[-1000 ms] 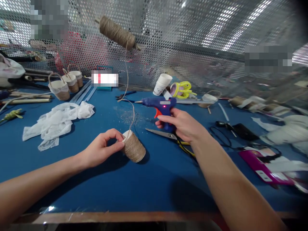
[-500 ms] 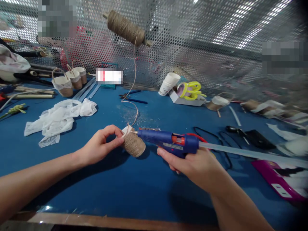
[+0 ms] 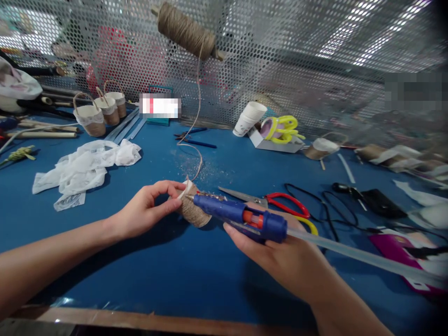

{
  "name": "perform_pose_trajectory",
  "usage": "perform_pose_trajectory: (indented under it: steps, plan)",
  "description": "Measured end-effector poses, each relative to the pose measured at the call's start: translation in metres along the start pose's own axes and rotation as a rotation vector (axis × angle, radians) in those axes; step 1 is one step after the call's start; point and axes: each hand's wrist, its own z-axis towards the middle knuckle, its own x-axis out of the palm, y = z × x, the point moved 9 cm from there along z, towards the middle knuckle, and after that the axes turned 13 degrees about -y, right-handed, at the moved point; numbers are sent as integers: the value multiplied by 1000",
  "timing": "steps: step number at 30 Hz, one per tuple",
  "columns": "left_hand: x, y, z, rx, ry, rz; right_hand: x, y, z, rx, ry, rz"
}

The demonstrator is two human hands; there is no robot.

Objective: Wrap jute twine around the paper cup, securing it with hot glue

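Pinched at its white rim, a small paper cup (image 3: 196, 212) wrapped in brown twine lies tilted in my left hand (image 3: 154, 205), just above the blue table. My right hand (image 3: 280, 252) is closed round a blue hot glue gun (image 3: 241, 214), with a long clear glue stick (image 3: 353, 249) sticking out of its back. The gun's nozzle points left and meets or nearly meets the cup near its rim. From the cup a strand of twine (image 3: 200, 161) runs up to a twine spool (image 3: 185, 30) on the mesh.
Red-handled scissors (image 3: 287, 204) lie behind the glue gun. Blue-handled pliers (image 3: 196, 140) are farther back. White lace (image 3: 87, 163) and several handled cups (image 3: 91, 122) sit at left. Stacked paper cups (image 3: 249, 119) and a white box (image 3: 276, 143) stand near the perforated metal screen (image 3: 280, 70).
The glue gun has shifted slightly left and down, its tip now farther along the cup's side. More of the scissors shows behind it. My left hand stays on the cup.
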Motion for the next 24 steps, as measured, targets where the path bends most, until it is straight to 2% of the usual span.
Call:
perform_pose_trajectory:
  steps: [6,12,24]
  plan:
    - [0,0,0,-10,7,-38,-2,-7,-2,25,-31,-39]
    - [2,0,-1,1,33,-5,-1,2,-3,-32,-24,-26]
    - [1,0,-1,21,34,-8,-3,-1,-4,-26,-31,-54]
